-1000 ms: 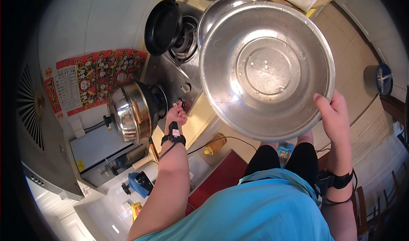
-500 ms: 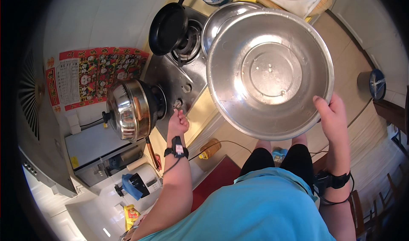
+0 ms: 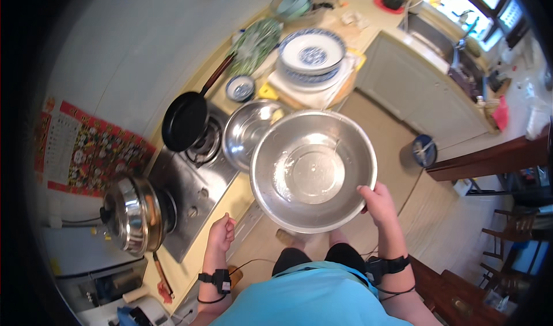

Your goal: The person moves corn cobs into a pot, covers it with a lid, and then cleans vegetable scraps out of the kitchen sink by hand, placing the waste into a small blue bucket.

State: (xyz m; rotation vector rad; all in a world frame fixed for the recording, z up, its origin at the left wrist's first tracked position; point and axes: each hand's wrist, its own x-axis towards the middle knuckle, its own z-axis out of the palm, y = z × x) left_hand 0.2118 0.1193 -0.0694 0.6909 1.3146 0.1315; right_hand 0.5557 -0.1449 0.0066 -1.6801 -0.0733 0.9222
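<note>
A wide, shallow stainless steel basin [image 3: 314, 170] is held out in front of me, its inside facing up, with wet glints on the metal. My right hand [image 3: 379, 204] grips its near right rim, thumb over the edge. Nothing shows in my left hand [image 3: 221, 232], whose fingers are curled beside the counter's front edge, apart from the basin. Nearest to it is the gas stove [image 3: 185, 196] with its knobs. A lidded wok [image 3: 131, 213] stands on the near burner, and a black frying pan [image 3: 185, 121] on the far one. Behind the basin, a second metal basin [image 3: 235, 139] is partly covered.
Farther along the counter are a small patterned bowl [image 3: 240, 88], stacked blue-and-white plates [image 3: 313, 54] on a cloth and board, and bagged green vegetables [image 3: 253, 45]. A sink [image 3: 431, 35] is at the far right. On the floor stands a bin [image 3: 420, 151].
My left hand has come away from the stove knob to the counter's edge. The view has swung toward the sink side, while my right hand keeps its grip on the basin.
</note>
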